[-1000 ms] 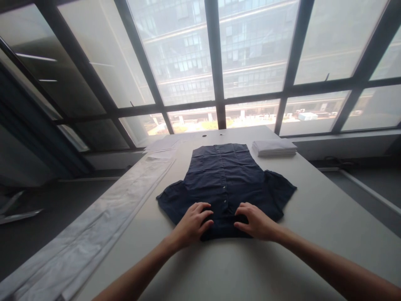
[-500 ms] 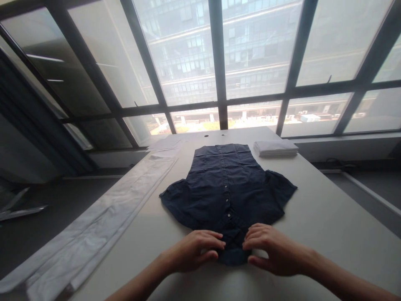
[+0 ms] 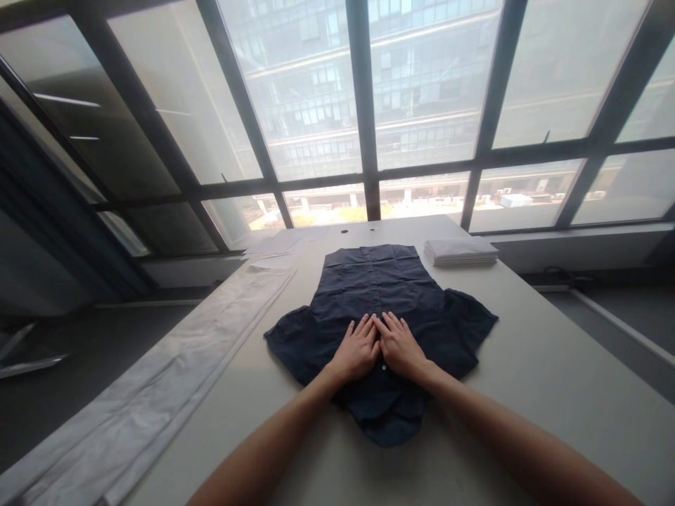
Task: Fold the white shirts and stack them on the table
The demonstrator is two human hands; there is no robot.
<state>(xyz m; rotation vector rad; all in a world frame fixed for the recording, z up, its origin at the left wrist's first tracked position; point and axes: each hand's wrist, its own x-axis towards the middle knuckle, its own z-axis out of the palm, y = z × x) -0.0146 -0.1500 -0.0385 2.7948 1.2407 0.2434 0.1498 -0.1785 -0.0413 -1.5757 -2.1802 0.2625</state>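
Observation:
A dark blue buttoned shirt (image 3: pixel 369 281) lies spread on the white table (image 3: pixel 527 379), with its collar end toward me and its sleeves out to both sides. My left hand (image 3: pixel 358 350) rests flat on the middle of the shirt, fingers stretched forward. Beside it, my right hand (image 3: pixel 399 344) also lies flat on the cloth, and the fingertips of both hands nearly meet over the button line. One pale button shows just below the hands. Neither hand holds anything.
Along the table's left side runs a long strip of wrinkled white fabric (image 3: pixel 174 372). White sheets (image 3: pixel 274 242) lie at the back left, and a folded white stack (image 3: pixel 460 251) sits at the back right. Large windows (image 3: pixel 422 84) stand behind the table.
Both hands have moved forward from the near end of the shirt to its middle and now lie flat on it. The near end of the shirt is now uncovered. The view has shifted slightly.

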